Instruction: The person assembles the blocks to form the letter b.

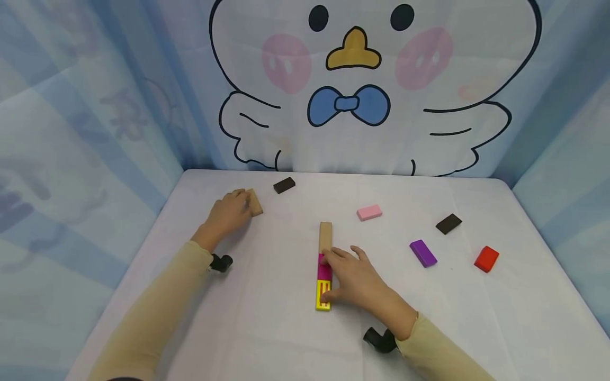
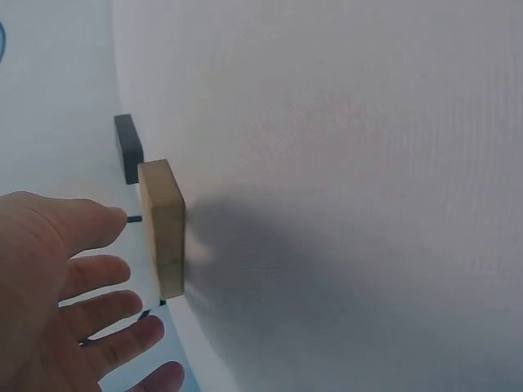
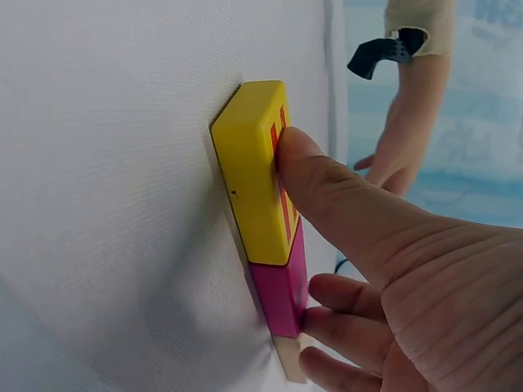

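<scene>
At the far left of the table, my left hand (image 1: pixel 231 212) is beside a plain wooden block (image 1: pixel 256 202). In the left wrist view its fingers are spread and fairly straight near that block (image 2: pixel 167 233). A straight row of three blocks lies mid-table: a wooden one (image 1: pixel 325 235) farthest away, a magenta one (image 1: pixel 324 271) in the middle, and a yellow one with red lines (image 1: pixel 322 288) nearest. Over the row is my right hand (image 1: pixel 359 280). Its thumb rests on the yellow block's top (image 3: pixel 245 171), while the other fingers lie loosely by the magenta block (image 3: pixel 278 294).
A dark block (image 1: pixel 284 184) lies near the back edge, right of the left hand. Right of the row are a pink block (image 1: pixel 369 212), a purple block (image 1: pixel 423 253), another dark block (image 1: pixel 449 224) and a red block (image 1: pixel 486 259). A printed curtain (image 1: pixel 352 148) hangs behind the table.
</scene>
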Demonstrator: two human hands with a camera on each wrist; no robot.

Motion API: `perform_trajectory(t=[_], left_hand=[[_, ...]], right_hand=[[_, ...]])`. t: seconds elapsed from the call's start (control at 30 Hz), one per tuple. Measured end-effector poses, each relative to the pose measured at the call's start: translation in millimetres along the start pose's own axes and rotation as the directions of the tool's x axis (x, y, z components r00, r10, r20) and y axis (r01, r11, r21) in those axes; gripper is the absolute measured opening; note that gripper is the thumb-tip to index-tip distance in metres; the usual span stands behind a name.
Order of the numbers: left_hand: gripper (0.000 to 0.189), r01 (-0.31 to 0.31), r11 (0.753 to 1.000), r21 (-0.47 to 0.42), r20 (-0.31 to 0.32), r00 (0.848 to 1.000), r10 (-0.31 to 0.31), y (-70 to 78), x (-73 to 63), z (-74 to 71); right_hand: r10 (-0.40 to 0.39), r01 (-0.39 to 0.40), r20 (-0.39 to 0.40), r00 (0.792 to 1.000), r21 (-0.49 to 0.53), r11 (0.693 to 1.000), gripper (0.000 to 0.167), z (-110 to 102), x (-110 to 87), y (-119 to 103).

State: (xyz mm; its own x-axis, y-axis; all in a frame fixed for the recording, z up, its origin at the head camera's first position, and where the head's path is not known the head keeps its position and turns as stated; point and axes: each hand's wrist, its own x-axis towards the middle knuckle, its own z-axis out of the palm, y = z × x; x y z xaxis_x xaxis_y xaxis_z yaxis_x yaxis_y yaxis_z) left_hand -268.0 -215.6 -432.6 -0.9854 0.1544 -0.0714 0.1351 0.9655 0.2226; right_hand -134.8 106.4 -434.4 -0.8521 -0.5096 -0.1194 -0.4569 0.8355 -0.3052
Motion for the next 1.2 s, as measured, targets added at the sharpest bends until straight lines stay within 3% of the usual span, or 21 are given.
perform_trajectory(t=[0.1,0.33,0.53,0.7,0.9,1.2], left_hand=[[0.057,0.005,1.000,0.012,0.025,1.000,-0.005,-3.2,4.6,1.5],[0.055,0.011,1.000,0.010,0.046,0.999,-0.012,-11.7,16.1,6.9],[0.058,-0.019,1.000,0.018,0.090,0.996,0.017,-18.3,29.4,5.1],[0.058,-0.052,0.998,0.021,0.117,0.992,0.050,-9.3,37.3,2.7],[0.056,-0.087,0.996,-0.036,0.119,0.989,0.091,3.0,47.5,6.2],[0.054,-0.080,0.995,-0.065,0.102,0.991,0.086,13.9,56.5,10.0]], right_hand=[[0.015,-0.015,0.013,1.000,-0.005,1.000,0.097,-0.6,0.0,-0.5],[0.026,-0.026,0.035,0.999,-0.005,1.000,0.100,1.0,1.7,-0.2],[0.034,-0.034,0.049,0.998,0.004,0.999,0.102,-0.5,2.4,-0.4],[0.037,-0.038,0.051,0.998,0.015,0.999,0.102,-0.2,2.2,1.0],[0.044,-0.045,0.056,0.997,0.023,0.999,0.102,0.4,2.1,1.5],[0.035,-0.036,0.071,0.997,0.019,0.999,0.102,-1.3,3.1,-1.6]])
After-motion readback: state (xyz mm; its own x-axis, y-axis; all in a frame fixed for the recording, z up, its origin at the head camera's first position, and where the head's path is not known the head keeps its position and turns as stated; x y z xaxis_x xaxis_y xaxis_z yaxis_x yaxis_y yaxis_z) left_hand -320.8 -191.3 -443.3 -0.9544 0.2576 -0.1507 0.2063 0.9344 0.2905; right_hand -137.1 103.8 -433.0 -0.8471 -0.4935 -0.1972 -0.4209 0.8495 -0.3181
